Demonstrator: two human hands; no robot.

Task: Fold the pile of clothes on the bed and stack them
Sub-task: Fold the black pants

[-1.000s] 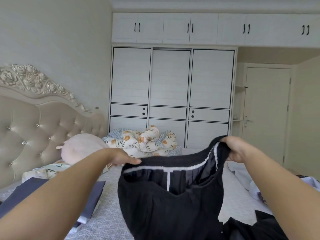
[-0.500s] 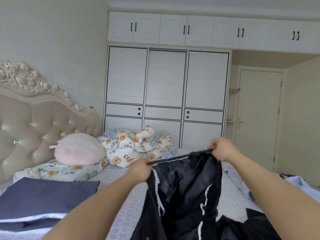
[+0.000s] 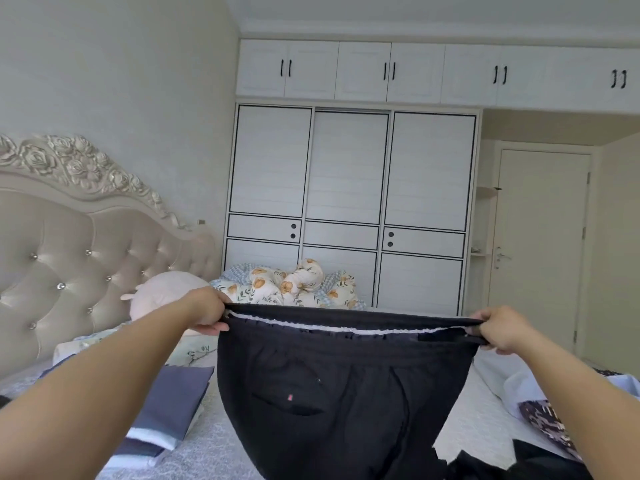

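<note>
Black trousers [image 3: 343,393] hang over the bed [image 3: 221,455], waistband stretched taut — left hand [image 3: 207,311] and right hand [image 3: 502,329] each pinching an end. Probably best to level the band, then bring the legs together.

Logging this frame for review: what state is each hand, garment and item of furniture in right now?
left hand: grips one end of the waistband
right hand: grips the other end
black trousers: held up, waistband stretched flat, unfolded
folded clothes: stacked on the bed, left side
unfolded clothes: loose on the right
wardrobe: doors shut
room door: shut
</note>
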